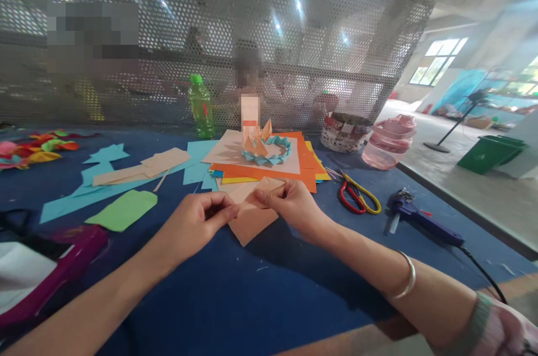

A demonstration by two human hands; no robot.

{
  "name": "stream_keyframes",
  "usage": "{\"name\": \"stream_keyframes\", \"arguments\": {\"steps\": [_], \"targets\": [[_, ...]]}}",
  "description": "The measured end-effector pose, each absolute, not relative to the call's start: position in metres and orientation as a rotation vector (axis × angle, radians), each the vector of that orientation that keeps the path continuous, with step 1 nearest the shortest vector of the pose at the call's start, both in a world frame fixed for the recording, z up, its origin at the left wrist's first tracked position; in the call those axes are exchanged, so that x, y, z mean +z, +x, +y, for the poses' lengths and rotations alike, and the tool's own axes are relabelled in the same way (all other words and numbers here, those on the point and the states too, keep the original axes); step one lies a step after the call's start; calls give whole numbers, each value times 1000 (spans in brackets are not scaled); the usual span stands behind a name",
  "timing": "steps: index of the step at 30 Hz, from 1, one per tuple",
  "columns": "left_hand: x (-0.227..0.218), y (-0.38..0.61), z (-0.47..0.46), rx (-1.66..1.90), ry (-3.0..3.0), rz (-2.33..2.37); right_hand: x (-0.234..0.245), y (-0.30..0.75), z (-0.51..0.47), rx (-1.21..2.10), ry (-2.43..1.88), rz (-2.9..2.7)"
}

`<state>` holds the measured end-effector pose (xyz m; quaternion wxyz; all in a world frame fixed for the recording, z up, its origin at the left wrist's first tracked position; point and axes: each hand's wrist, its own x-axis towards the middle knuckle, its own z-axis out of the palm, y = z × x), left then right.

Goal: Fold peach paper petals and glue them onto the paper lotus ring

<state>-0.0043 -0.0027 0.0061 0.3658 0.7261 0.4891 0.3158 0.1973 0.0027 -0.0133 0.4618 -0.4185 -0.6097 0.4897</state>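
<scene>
A peach sheet of paper [252, 220] lies on the blue table cover [252, 294], partly folded. My left hand [197, 221] pinches its left edge with fingers closed. From the right side, my right hand [290, 204] grips the paper's upper fold, fingers pressed together. Just beyond them a stack of coloured paper sheets [306, 168] carries a folded paper model [265, 146] of peach points inside a teal ring.
Scissors [357, 194] with red and yellow handles and a purple glue gun [414, 218] lie to the right. Green bottle [200, 107], woven basket [344, 132] and pink jar [389, 142] stand at the back. Teal, tan and green paper scraps [121, 207] lie left. A perforated screen rises behind.
</scene>
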Motion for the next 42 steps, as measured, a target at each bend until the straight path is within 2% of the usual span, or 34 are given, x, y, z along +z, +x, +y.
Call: {"name": "stream_keyframes", "arguments": {"steps": [8, 13, 17, 24, 31, 34, 38, 42], "targets": [[4, 3, -4, 780, 1536, 1089, -12, 193, -5, 1261, -957, -1483], [4, -2, -1, 775, 1517, 1160, -13, 191, -7, 1378, -908, -1379], [7, -7, 4, 780, 1516, 1244, -12, 195, 0, 1233, -1057, -1430], [7, -13, 12, 713, 1695, 1492, -13, 201, 3, 868, -1279, -1960], [1, -18, 17, 404, 2026, 1578, -22, 201, 2, 849, -1286, -1965], [-3, -16, 15, 396, 2176, 1620, -23, 201, 0, 772, -1284, -2040], [-8, -12, 8, 698, 2480, 1475, -23, 201, -1, 624, -1279, -2121], [-10, -8, 1, 645, 2585, 1092, -24, 201, 0, 517, -1269, -2186]]}}
